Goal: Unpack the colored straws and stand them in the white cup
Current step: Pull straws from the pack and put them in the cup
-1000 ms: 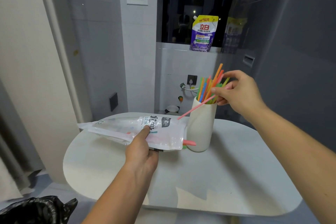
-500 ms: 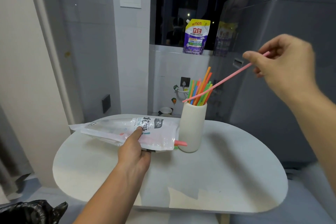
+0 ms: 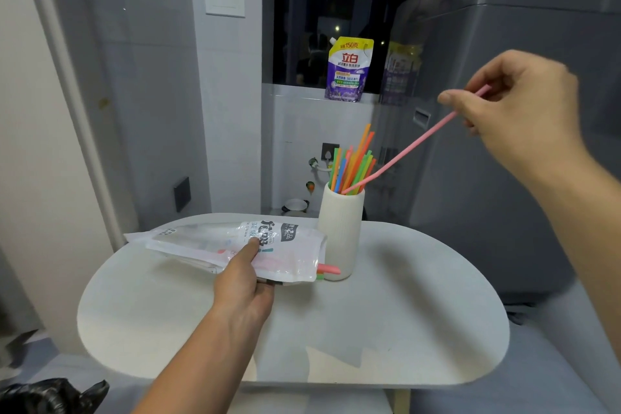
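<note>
Here, R hand [image 3: 524,118] fingers pinching pink straw [image 3: 410,148], lower end in white cup [image 3: 339,232], L hand [image 3: 245,282] gripping straw bag [image 3: 201,239]

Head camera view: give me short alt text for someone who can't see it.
The right hand pinches a pink straw whose lower end enters the white cup among other colored straws. The left hand grips the straw packet beside the cup, over the white table.

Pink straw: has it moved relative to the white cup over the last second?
Yes. The pink straw, pinched by the right hand, swung its lower tip from left of the white cup into its mouth.
</note>
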{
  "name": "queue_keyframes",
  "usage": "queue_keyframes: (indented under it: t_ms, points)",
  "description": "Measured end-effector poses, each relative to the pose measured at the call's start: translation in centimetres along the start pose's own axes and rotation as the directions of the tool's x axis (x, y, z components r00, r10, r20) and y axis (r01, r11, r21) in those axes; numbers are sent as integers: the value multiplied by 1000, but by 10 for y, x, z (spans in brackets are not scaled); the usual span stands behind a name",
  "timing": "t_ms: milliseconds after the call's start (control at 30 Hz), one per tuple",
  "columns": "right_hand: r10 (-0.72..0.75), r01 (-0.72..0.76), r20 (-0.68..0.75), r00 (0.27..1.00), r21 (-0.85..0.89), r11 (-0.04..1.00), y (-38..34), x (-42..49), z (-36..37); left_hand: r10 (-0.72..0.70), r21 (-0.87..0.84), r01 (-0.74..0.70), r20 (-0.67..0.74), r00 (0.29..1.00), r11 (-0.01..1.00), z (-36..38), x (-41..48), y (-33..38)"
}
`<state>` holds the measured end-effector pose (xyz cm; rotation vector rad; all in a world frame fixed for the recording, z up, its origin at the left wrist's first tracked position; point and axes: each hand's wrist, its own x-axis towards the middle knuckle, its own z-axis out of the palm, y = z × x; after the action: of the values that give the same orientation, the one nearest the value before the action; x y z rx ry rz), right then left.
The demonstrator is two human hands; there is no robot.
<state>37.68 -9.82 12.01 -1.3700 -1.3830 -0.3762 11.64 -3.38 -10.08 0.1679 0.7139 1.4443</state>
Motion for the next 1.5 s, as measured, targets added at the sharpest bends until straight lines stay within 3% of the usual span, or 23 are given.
queue_keyframes:
  t_ms: [400, 833, 1000, 1200, 1400, 1500]
  points:
    - [-16, 14, 62, 998, 28, 1000, -5, -6, 42, 5, -1, -5, -2, 1000, 1000, -6, 4, 4]
    - [86, -103, 155, 984, 103, 989, 16, -40, 104, -3, 14, 3, 8, 1000, 1000, -1, 1, 2]
    - [-18, 25, 224, 974, -25, 999, 19, -59, 121, -5, 12, 5, 9, 1000, 1000, -2, 2, 5]
    - [28, 19, 385, 923, -117, 993, 27, -74, 130, -5, 7, 5, 5, 1000, 1000, -3, 0, 8]
    - [215, -246, 273, 938, 85, 966, 20, -93, 121, -15, 5, 15, 3, 1000, 1000, -2, -3, 14]
    - [377, -447, 398, 836, 95, 890, 13, -119, 123, -3, -1, 3, 3, 1000, 1000, 1, -8, 17]
